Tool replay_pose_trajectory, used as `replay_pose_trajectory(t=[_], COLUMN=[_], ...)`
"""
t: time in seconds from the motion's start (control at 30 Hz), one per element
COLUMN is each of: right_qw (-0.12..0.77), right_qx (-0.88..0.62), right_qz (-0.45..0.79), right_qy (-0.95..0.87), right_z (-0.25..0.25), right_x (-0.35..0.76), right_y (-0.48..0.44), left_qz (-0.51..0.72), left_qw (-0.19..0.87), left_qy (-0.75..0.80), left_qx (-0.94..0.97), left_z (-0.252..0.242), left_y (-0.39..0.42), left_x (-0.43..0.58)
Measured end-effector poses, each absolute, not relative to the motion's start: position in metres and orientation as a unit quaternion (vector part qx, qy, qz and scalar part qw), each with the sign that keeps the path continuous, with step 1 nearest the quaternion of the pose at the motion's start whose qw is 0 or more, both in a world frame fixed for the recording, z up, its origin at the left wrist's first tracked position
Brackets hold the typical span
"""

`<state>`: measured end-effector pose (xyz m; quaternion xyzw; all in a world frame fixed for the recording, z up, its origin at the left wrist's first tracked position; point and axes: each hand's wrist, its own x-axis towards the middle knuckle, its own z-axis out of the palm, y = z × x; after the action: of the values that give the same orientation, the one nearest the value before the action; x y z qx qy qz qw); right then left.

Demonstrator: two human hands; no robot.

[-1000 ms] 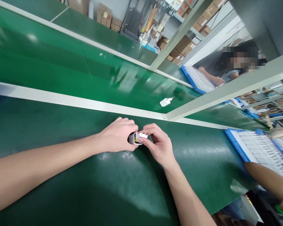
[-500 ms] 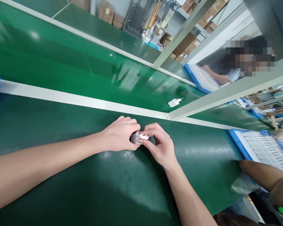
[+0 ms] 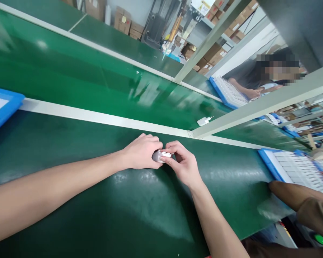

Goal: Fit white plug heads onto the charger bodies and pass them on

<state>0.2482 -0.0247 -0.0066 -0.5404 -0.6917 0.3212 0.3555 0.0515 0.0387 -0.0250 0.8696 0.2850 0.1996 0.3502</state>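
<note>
Close in front of me, over the green bench, my left hand [image 3: 145, 152] is wrapped round the body of a white plug-in charger [image 3: 157, 156]. Its far end is hidden in my palm. From the other side my right hand [image 3: 181, 161] pinches the plug end between thumb and fingers, and thin pins poke out past the fingertips. Both hands are closed and almost touch. Farther off, on the shiny green surface past the pale rail, lies another white charger [image 3: 203, 122] with its pins pointing right.
A blue-edged tray [image 3: 5, 107] reaches in at the left. Another tray [image 3: 293, 165] full of rows of white chargers stands at the right beside a co-worker's arm [image 3: 293, 195]. A slanted metal post [image 3: 247, 105] crosses beyond my hands. Across the line a person works at a similar tray [image 3: 222, 91].
The view has shifted slightly, so more of the left tray shows. The loose charger appears a little farther right. My hands keep the same hold on the charger.
</note>
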Motion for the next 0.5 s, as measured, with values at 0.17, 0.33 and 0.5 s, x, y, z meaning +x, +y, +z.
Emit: replay_pose_trajectory(t=[0.17, 0.33, 0.5], right_qw=[0.347, 0.335, 0.336], right_qx=[-0.558, -0.549, -0.527], right_qz=[0.292, 0.246, 0.204], right_qy=[-0.695, -0.725, -0.754], right_z=[-0.005, -0.005, -0.008], right_x=[0.25, 0.241, 0.231], right_y=[-0.029, -0.033, -0.031], left_qz=[0.198, 0.182, 0.189], left_qw=[0.35, 0.328, 0.319], left_qy=[0.268, 0.254, 0.254], left_qx=[0.876, 0.891, 0.893], left_z=[-0.023, -0.02, -0.021], left_y=[0.04, 0.039, 0.041], left_x=[0.051, 0.042, 0.032])
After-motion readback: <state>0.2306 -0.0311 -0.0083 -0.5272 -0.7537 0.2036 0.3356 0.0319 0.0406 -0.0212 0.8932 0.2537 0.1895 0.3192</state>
